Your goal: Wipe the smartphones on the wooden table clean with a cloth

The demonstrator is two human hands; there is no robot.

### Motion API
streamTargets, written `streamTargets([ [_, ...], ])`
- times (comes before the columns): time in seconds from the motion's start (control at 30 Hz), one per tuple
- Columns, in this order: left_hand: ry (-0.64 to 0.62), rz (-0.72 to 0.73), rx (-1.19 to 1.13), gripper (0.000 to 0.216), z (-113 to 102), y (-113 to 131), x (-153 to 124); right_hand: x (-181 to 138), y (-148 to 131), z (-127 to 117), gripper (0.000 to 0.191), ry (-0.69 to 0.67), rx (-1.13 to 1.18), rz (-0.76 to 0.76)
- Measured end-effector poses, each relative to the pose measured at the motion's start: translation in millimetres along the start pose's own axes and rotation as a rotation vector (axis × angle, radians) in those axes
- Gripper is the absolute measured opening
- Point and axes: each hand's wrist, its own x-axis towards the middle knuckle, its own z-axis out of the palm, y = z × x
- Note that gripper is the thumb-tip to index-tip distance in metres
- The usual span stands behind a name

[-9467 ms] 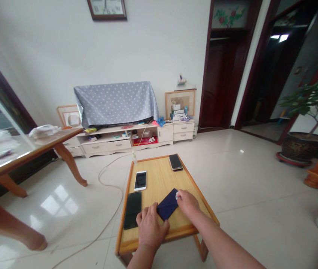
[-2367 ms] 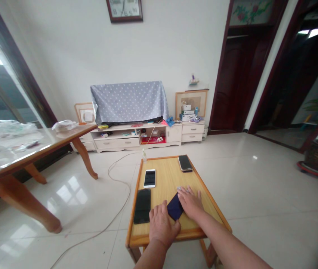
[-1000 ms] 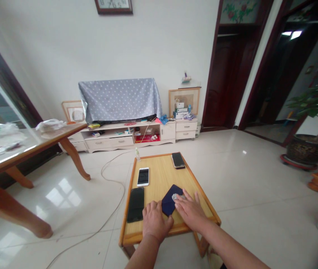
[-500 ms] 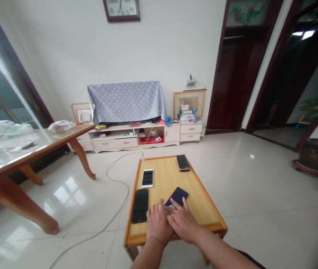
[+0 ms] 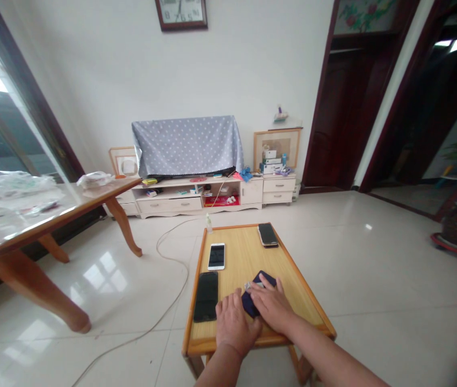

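A dark blue phone [image 5: 249,305] lies slanted on the small wooden table [image 5: 234,258], partly covered by my hands. My right hand [image 5: 270,303] lies over it, the fingers pressing a small pale wipe [image 5: 248,286] against its surface. At the phone's lower left is my left hand [image 5: 234,322], its fingers bent and its thumb by the near end, gripping the edge. Left of that hand lies a large black phone [image 5: 206,296]. A white phone [image 5: 216,256] with a dark screen lies beyond it.
More phones [image 5: 267,235] lie stacked at the table's far right. A small clear bottle [image 5: 209,223] stands at the far left corner. A larger table [image 5: 103,193] with plastic bags is on the left, and a cable [image 5: 172,301] runs across the floor.
My right hand has moved up and right over the blue phone, and the wipe now shows beyond its fingertips. My hands have drawn apart, uncovering the phone's lower left part.
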Motion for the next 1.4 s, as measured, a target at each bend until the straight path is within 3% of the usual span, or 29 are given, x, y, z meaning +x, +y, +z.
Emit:
streamTargets([
  [0.07, -0.011, 0.0, 0.01, 0.073, -3, 2, 1, 10, 9, -2, 0.048, 0.065, -0.033, 0.167],
  [0.13, -0.025, -0.002, 0.02, 0.072, -6, 2, 1, 14, 13, -1, 0.049, 0.094, -0.043, 0.224],
  [0.27, -0.025, 0.023, 0.028, 0.061, -8, 2, 1, 11, 6, 10, 0.047, 0.04, -0.03, 0.002],
  [0.33, -0.029, 0.034, 0.036, 0.059, -8, 2, 1, 12, 6, 10, 0.048, 0.04, -0.037, -0.006],
  [0.5, -0.047, 0.025, 0.058, 0.059, -10, 3, 2, 23, 17, 0, 0.049, 0.115, -0.075, 0.285],
  [0.7, -0.054, 0.027, 0.044, 0.047, -15, 6, 2, 6, 6, 10, 0.047, 0.002, -0.044, -0.047],
  [0.9, -0.102, 0.011, 0.095, 0.057, -18, 7, 3, 0, 21, 2, 0.05, 0.129, -0.081, 0.25],
  [1.1, -0.061, 0.029, 0.076, 0.05, -13, 7, 2, -24, 10, 9, 0.048, 0.01, -0.047, -0.045],
  [1.3, -0.05, 0.025, 0.094, 0.056, -13, 8, 1, -23, 33, -8, 0.052, 0.153, -0.119, 0.271],
  [1.4, -0.06, 0.013, 0.081, 0.055, -13, 8, 1, -33, 29, -6, 0.052, 0.142, -0.116, 0.2],
])
